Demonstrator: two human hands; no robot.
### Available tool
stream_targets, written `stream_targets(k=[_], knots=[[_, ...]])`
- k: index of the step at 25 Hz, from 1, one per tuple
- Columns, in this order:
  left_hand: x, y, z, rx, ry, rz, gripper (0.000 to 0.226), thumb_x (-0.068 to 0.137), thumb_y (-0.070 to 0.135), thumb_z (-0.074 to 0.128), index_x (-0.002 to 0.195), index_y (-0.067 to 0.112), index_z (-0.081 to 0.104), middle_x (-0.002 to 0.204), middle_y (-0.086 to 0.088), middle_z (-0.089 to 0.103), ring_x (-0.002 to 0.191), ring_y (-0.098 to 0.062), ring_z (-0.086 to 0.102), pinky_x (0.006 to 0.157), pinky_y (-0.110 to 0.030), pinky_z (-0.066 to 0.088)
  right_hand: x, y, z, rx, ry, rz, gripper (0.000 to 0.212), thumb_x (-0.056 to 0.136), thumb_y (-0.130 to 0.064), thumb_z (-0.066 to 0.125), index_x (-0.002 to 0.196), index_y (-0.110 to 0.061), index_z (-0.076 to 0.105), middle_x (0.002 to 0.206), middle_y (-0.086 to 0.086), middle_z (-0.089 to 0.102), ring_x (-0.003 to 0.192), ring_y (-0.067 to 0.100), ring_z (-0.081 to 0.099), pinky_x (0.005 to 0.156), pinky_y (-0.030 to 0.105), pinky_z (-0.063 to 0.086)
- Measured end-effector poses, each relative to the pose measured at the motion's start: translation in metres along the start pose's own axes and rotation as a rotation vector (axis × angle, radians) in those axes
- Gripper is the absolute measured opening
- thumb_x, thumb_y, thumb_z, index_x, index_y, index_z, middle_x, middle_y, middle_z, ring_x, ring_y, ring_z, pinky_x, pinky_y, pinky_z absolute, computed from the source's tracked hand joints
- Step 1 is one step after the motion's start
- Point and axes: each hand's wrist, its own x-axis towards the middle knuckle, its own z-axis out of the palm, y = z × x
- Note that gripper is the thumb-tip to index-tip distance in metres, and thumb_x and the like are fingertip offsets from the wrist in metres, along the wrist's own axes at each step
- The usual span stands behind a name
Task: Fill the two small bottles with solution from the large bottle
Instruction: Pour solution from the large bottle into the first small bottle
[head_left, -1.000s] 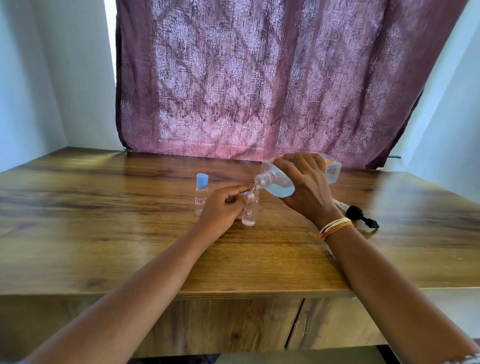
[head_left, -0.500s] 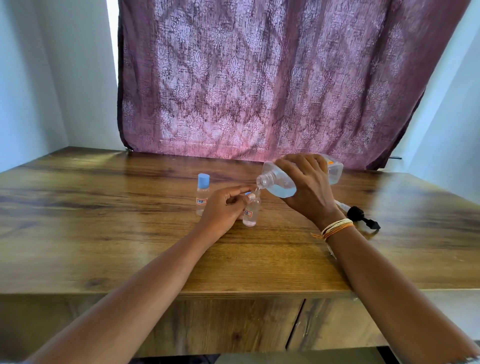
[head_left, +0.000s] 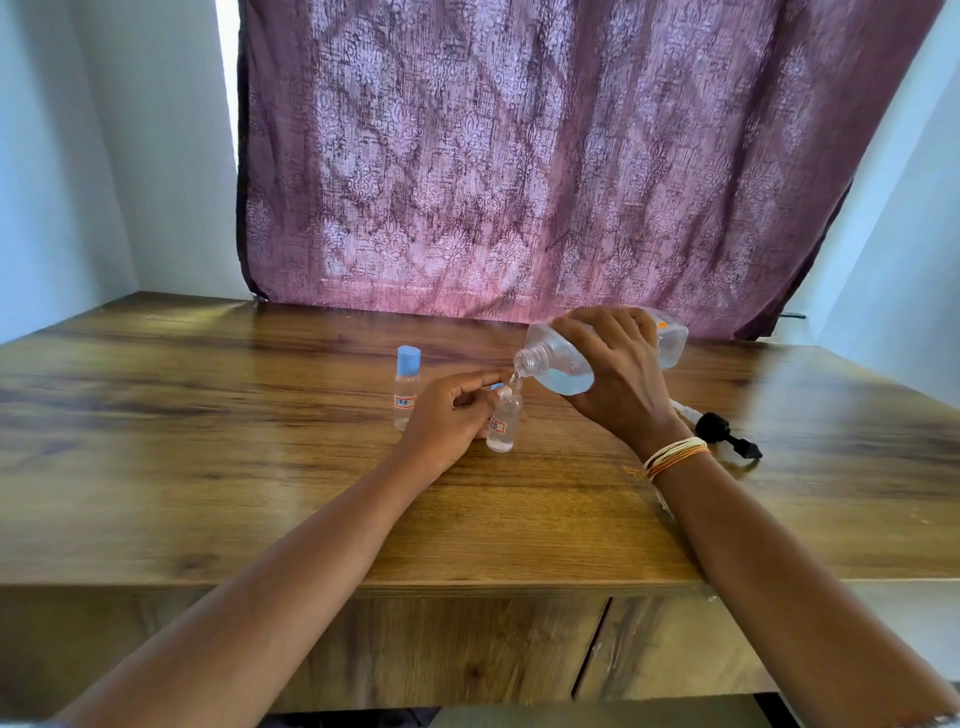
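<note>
While my right hand (head_left: 618, 384) grips the tilted large bottle (head_left: 563, 364) and my left hand (head_left: 447, 415) pinches the open small bottle (head_left: 503, 423), any wobble could spill solution past its narrow mouth.

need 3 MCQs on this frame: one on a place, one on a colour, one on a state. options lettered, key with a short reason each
1. Where does the capped small bottle stand relative to the open small bottle?
A. to its left
B. to its right
C. on top of it

2. What colour is the cap on the capped small bottle?
A. red
B. blue
C. black

3. How is the large bottle held?
A. upright on the table
B. lying capped on the table
C. tipped, mouth down over the open small bottle

Key
1 A: it stands on the table left of the bottle that the left hand steadies.
2 B: the cap is light blue.
3 C: the right hand grips it tilted, its open neck just above the small bottle's mouth.
</note>
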Motion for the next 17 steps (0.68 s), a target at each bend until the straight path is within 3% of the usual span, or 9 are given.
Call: stream_targets(k=[11,15,17], knots=[[0.0011,-0.0027,-0.0008,0.004,-0.015,0.019,0.028,0.091,0.019,0.063,0.102,0.044,0.066,0.105,-0.030,0.066,0.079,-0.026,0.061,0.078,-0.047,0.059,-0.0002,-0.0013,0.0003,0.011,-0.013,0.000,0.051,0.076,-0.039,0.071,0.120,-0.030,0.048,0.114,0.005,0.064,0.105,0.027,0.059,0.091,0.047,0.040],[0.0010,-0.0031,-0.0001,-0.007,-0.003,0.005,0.026,0.091,0.018,0.063,0.105,0.039,0.066,0.104,-0.024,0.070,0.092,-0.045,0.066,0.080,-0.051,0.058,-0.0010,-0.0003,0.0003,0.014,-0.016,0.007,0.052,0.075,-0.039,0.072,0.120,-0.029,0.048,0.115,0.005,0.064,0.105,0.027,0.059,0.091,0.047,0.039],[0.0015,-0.0035,0.0001,-0.013,-0.001,-0.001,0.025,0.091,0.018,0.064,0.108,0.036,0.066,0.104,-0.021,0.071,0.094,-0.045,0.066,0.080,-0.050,0.059,-0.0014,-0.0005,0.0005,0.032,-0.016,0.017,0.052,0.074,-0.040,0.073,0.119,-0.027,0.050,0.114,0.004,0.064,0.104,0.027,0.059,0.089,0.047,0.040]])
